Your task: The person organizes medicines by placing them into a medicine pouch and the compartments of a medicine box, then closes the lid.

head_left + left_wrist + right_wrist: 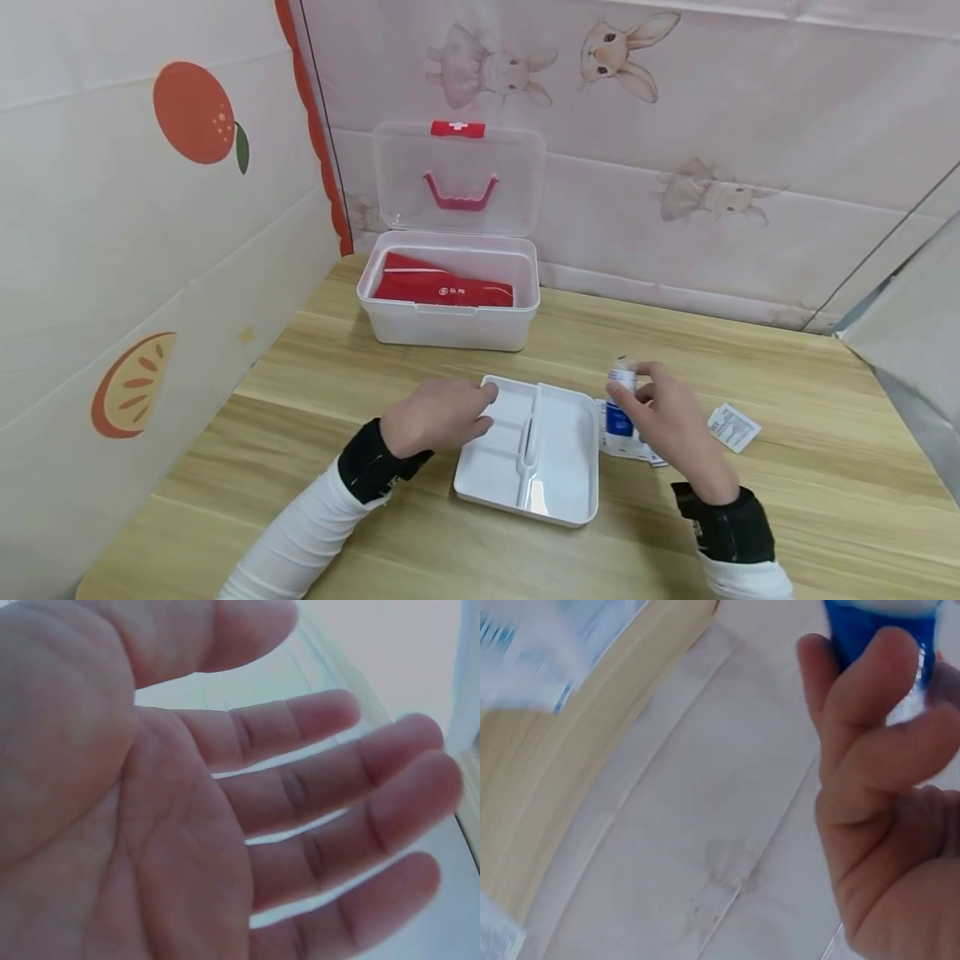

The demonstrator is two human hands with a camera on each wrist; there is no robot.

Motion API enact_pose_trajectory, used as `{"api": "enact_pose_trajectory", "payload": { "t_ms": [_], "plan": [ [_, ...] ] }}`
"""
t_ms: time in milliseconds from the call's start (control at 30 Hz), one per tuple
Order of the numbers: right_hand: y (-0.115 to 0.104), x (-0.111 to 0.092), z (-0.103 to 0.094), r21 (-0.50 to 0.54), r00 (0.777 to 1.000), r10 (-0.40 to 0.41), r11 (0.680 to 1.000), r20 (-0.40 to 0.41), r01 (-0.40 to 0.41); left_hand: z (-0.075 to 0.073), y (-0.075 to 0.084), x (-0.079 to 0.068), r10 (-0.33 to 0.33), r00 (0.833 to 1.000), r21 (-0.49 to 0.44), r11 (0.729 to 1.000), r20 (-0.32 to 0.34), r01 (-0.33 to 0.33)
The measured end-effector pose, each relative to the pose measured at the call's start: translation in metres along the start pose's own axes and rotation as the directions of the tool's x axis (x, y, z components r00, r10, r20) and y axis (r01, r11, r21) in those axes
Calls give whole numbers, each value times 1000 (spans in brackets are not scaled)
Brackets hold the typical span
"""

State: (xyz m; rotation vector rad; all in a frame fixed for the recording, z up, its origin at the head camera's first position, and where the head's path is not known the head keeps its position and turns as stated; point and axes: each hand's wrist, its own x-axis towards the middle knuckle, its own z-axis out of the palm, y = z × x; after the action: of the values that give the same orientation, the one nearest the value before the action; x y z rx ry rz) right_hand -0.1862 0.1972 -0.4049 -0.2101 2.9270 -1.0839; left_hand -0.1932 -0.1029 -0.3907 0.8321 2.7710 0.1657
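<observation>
Bottle (pixel 618 418), small: was judged light, firm-walled and smooth, perhaps slippery, best taken round its sides at mid-height. The body was white above, deep blue below; its print was unreadable. It stood near upright, pinched by the right hand (pixel 672 427), over flat packets (pixel 624 448) beside the white tray (pixel 572 446). The left hand (pixel 435 414), fingers loosely extended, held nothing.

A white cross (pixel 458 127) marks the red latch (pixel 438 129) of the first-aid box (pixel 450 329). Inside the box, a red pouch (pixel 408 285) bears a round white emblem (pixel 443 292) and apparently two Chinese characters (pixel 457 292), too small to read surely. Right of the box, print on the bottle (pixel 620 419) and square packet (pixel 733 427) is illegible.
</observation>
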Motion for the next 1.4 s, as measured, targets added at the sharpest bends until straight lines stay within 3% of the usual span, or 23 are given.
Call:
{"api": "enact_pose_trajectory", "payload": {
  "t_ms": [167, 300, 433, 533, 733, 1100, 1267, 1400],
  "plan": [
    [-15, -3, 19, 148, 997, 9, 989, 76, -20, -1, 5, -2, 83, 995, 26, 996, -56, -82],
    [-20, -3, 40, 175, 995, -13, 984, 99, -4, 1, 6, -1, 92, 994, 27, 996, -54, -90],
    [-22, -2, 62, 113, 994, -38, 993, 106, 26, 3, 6, 0, 72, 997, 36, 997, -21, -71],
    [-20, -1, 74, 41, 993, -13, 999, 121, 8, 5, 6, 1, 58, 998, 44, 997, 19, -59],
    [-17, -1, 83, -45, 991, 16, 999, 129, -10, 8, 6, 2, 40, 996, 45, 998, 78, -43],
    [-20, 0, 79, -85, 991, 51, 996, 123, -41, 10, 6, 1, 22, 996, 42, 999, 87, -26],
    [-10, 2, 51, -54, 999, 3, 999, 47, -1, 10, 6, 1, 1, 995, 27, 1000, 97, -4],
    [20, 5, 14, -140, 997, 21, 990, -69, -31, 9, 7, 1, -2, 995, 25, 1000, 100, 0]
  ]
}}
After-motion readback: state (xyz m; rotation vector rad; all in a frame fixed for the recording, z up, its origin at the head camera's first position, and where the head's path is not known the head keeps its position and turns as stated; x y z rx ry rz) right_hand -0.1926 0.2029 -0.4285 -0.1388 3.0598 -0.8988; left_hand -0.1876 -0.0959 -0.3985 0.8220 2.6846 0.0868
